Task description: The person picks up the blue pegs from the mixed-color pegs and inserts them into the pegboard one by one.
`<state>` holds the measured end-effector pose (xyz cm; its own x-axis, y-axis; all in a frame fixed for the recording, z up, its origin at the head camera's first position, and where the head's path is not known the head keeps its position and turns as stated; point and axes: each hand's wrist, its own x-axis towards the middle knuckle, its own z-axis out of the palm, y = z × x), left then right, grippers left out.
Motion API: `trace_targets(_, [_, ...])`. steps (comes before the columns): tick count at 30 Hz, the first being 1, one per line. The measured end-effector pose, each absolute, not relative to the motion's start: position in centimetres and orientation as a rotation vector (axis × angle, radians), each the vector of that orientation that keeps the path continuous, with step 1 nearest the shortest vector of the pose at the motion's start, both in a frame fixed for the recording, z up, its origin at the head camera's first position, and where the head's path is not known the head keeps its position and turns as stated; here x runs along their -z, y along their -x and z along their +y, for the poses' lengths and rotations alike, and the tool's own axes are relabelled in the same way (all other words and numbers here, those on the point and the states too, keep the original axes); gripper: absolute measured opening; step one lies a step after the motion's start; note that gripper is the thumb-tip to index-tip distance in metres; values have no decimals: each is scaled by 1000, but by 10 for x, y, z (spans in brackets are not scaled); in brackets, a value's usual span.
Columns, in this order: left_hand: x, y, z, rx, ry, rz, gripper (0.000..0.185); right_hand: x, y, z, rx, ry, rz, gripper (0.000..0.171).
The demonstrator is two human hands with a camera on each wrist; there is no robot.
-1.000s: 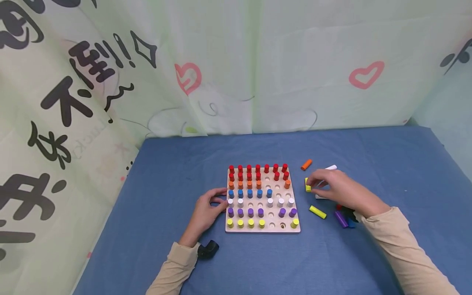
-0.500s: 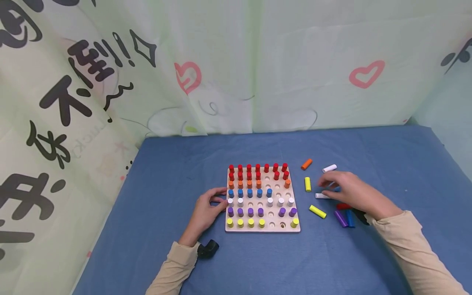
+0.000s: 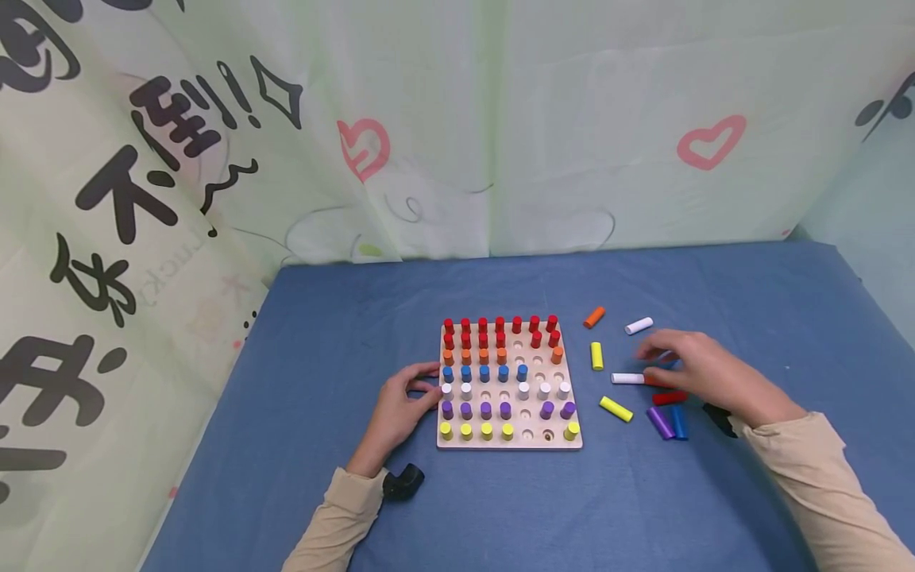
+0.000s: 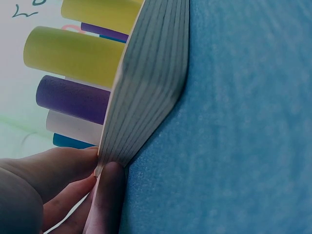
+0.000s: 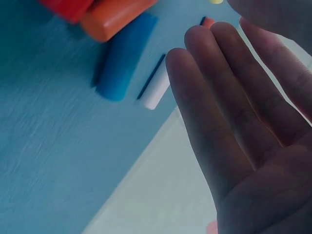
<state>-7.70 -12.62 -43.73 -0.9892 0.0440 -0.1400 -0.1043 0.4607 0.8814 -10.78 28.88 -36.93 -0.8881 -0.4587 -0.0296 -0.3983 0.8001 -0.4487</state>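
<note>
Head camera looks down from 6 o'clock across the blue worktop (image 3: 500, 508). Left wrist camera sits close at the pegboard (image 4: 146, 87) edge; right wrist camera hovers near loose pegs (image 5: 124, 63), both shared with the head view.

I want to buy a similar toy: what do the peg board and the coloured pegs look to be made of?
The peg board looks like pale, unpainted plywood: the left wrist view shows thin stacked layers along its edge. The coloured pegs have smooth, matte, solid-colour surfaces, probably painted wood, though plastic can't be ruled out. The table covering seems a soft, finely textured blue mat or cloth.
</note>
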Motion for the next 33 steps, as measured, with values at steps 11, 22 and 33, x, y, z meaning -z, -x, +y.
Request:
trace_targets(11, [438,78,-126,-1561,58,2571,38,369,109,307,625,680,2871,21])
trace_targets(22, [437,79,-126,-1565,51,2565,39,372,110,315,568,680,2876,25])
trace_targets(33, [437,77,-125,-1547,70,2579,39,382,112,315,526,667,2881,25])
